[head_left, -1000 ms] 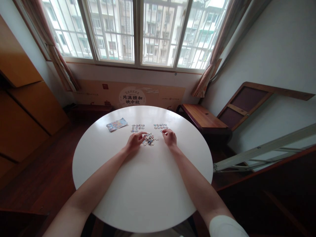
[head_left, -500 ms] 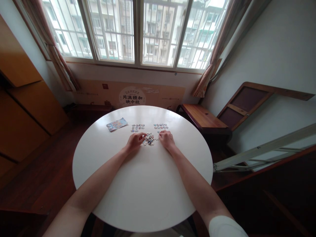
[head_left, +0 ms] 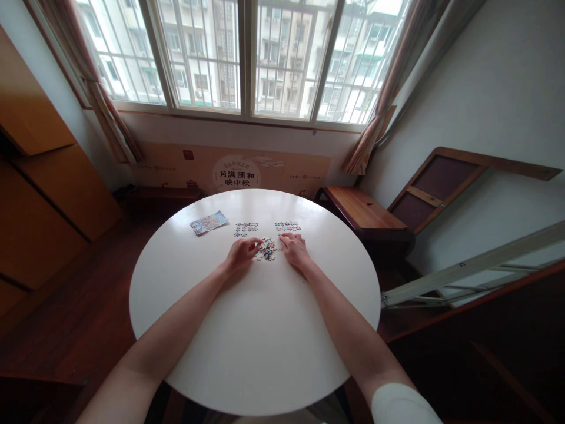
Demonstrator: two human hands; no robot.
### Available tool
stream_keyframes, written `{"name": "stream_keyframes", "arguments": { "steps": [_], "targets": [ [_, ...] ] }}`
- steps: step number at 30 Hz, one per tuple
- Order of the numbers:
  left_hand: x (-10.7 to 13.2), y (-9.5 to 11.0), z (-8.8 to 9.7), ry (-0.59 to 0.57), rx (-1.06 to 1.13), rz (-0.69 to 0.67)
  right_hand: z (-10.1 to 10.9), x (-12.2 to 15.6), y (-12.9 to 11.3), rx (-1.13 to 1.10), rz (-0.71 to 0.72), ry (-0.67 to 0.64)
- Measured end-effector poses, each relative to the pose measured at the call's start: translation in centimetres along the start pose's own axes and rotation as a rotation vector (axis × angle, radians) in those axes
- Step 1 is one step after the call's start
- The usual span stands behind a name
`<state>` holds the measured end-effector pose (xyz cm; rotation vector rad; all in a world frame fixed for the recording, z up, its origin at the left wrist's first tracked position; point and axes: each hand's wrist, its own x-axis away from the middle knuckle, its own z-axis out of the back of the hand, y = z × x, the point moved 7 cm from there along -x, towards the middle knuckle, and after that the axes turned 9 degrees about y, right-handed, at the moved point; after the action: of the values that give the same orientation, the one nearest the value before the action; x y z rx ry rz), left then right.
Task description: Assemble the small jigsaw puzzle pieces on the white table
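Note:
A loose pile of small jigsaw pieces [head_left: 267, 249] lies on the white round table [head_left: 265, 341]. At the pile's left edge is my left hand [head_left: 241, 253], thumb and fingertips drawn together; anything between them is too small to make out. My right hand [head_left: 295, 249] rests just right of the pile, its fingers bent down onto the tabletop, closed over a jigsaw piece that they mostly cover. Beyond the hands, jigsaw pieces lie in short rows: one group [head_left: 246, 228] at the left, another group [head_left: 288, 225] at the right.
A printed picture sheet [head_left: 209, 223] lies at the table's far left. Past the right edge stands a wooden bench [head_left: 364, 207], with a metal frame [head_left: 477, 265] nearer me. Barred windows [head_left: 247, 59] and a printed cardboard panel [head_left: 172, 168] are behind the table.
My right hand has shifted slightly left toward the pile, its fingers reaching further out and covering the piece seen at their tips before. My left hand has barely moved.

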<state>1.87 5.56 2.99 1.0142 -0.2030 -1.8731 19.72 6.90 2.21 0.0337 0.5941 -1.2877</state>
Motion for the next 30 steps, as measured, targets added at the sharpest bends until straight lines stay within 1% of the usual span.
{"name": "stream_keyframes", "arguments": {
  "steps": [3, 5, 10, 17, 26, 30],
  "targets": [
    [0.0, -0.1, 0.0, -0.009, -0.005, 0.002, -0.1, 0.0, -0.3, 0.030, 0.006, -0.038],
    [0.0, -0.1, -0.1, -0.011, -0.002, 0.002, 0.0, 0.0, -0.3, 0.034, 0.006, -0.035],
    [0.0, -0.1, -0.2, -0.016, 0.001, -0.002, 0.5, -0.2, -0.1, 0.009, -0.007, 0.054],
    [0.0, 0.1, -0.1, -0.023, -0.002, 0.002, 0.0, -0.1, -0.3, 0.034, 0.003, -0.029],
    [-0.1, 0.1, -0.3, -0.029, -0.012, 0.001, -0.3, -0.2, -0.3, 0.061, 0.015, -0.047],
    [-0.1, 0.0, -0.4, -0.040, -0.016, 0.004, -0.5, -0.3, -0.2, 0.047, 0.021, -0.029]
  ]
}}
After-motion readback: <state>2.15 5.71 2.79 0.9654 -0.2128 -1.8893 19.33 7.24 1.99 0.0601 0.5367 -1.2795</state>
